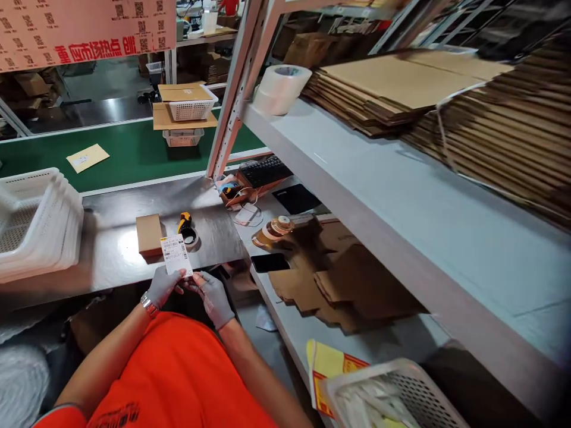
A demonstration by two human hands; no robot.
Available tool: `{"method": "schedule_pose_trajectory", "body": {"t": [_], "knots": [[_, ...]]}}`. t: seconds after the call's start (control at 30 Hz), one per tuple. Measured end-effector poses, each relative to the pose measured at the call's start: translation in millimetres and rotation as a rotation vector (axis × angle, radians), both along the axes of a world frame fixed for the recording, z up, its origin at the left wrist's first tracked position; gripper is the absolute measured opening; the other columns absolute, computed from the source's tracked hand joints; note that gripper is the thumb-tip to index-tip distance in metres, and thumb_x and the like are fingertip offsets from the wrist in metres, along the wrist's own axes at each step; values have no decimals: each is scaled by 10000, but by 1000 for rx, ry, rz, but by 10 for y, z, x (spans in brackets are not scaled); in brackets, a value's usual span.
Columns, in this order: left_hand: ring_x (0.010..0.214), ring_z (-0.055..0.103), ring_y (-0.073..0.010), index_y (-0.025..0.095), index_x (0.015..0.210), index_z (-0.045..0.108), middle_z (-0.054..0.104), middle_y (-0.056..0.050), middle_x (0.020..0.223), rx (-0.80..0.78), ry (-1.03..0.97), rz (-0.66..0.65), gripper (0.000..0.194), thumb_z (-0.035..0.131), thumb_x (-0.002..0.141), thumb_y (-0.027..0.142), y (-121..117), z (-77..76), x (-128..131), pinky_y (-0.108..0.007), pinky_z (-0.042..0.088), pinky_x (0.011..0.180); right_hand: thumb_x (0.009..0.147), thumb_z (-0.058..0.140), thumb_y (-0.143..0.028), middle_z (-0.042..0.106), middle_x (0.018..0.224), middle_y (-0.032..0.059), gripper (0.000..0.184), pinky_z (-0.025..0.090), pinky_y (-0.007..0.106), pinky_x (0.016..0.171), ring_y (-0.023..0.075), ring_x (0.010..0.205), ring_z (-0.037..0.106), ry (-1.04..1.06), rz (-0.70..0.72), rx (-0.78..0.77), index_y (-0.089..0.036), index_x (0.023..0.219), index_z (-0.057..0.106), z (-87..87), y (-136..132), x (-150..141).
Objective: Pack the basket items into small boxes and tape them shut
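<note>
Pinching label [177, 252] by bottom edge with left fingers [181, 273] and right fingers [198, 279], near box [149, 233]; to shift, probably needs even grip.

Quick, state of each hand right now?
Left hand: closed on the shipping label's lower edge.
Right hand: fingers pinching the same label's lower corner.

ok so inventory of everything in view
label: 1, white, held
box: 1, brown, bench
tape dispenser: 1, yellow-black, bench
basket stack: 1, white, bench
envelope: 1, yellow, belt
baskets: 2, white, belt
tape rolls: 2, clear, upper shelf
cardboard stacks: 2, brown, upper shelf
keyboard, phone: 1 each, black, lower shelf
jar: 1, amber, lower shelf
basket: 1, white, bottom right
poster: 1, pink, top left
left hand, right hand: 2, grey-gloved, label
</note>
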State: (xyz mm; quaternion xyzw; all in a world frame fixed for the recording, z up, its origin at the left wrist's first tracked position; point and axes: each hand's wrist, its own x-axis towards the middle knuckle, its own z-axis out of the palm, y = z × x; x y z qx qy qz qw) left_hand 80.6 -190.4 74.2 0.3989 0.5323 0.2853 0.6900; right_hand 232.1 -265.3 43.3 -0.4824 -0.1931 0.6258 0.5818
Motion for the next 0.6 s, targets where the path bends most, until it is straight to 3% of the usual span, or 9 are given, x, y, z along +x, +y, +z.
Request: {"method": "schedule_pose_trajectory", "body": {"t": [0.07,0.13,0.23,0.3,0.37,0.43,0.53,0.6], "knots": [[700,768,-222,87,1087,785,863,-169,1029,6,75,-43,361,895,862,348,-23,-4,39,-277,569,494,716,987,-704,869,952,90,520,662,401,887,251,888,798,-14,-29,-14,-227,904,901,-23,-30,29],[839,799,-246,114,1180,767,857,-171,1150,66,197,-29,368,866,878,299,-47,6,62,-312,629,631,679,1001,-697,852,902,72,526,648,367,826,229,852,770,-44,-69,-31,-219,877,903,-44,-47,53],[1212,764,-298,180,1284,764,791,-171,1393,343,373,48,484,893,818,215,-100,61,67,-409,630,1041,669,985,-691,813,820,42,506,626,354,774,211,791,723,-110,-108,-31,-218,822,889,-58,-65,89],[1251,730,-309,204,1172,821,801,-156,1336,507,366,-69,330,863,848,254,-141,117,71,-416,570,1131,699,961,-674,803,805,36,477,607,352,767,208,777,700,-139,-109,-16,-217,813,886,-51,-83,110],[1092,746,-302,210,981,850,831,-133,1109,560,298,-300,170,755,944,346,-169,170,94,-409,578,1047,753,927,-643,790,790,30,438,569,336,758,196,763,665,-189,-101,21,-211,807,882,-39,-107,125],[914,725,-281,208,854,836,807,-101,909,561,282,-442,295,653,994,391,-168,200,134,-398,573,924,818,876,-617,751,738,16,413,517,319,735,179,735,618,-278,-92,70,-208,763,857,-25,-141,132],[762,643,-244,209,710,743,702,-58,724,520,353,-424,321,672,943,418,-106,200,172,-372,532,784,853,844,-584,697,689,-1,401,469,305,700,167,706,584,-354,-74,110,-215,702,805,-14,-231,159],[716,602,-223,222,679,665,630,-37,670,440,341,-376,369,679,935,488,-46,198,141,-352,526,726,817,872,-603,694,687,4,420,488,309,682,173,689,606,-265,-90,120,-213,687,786,-17,-349,237]]}}
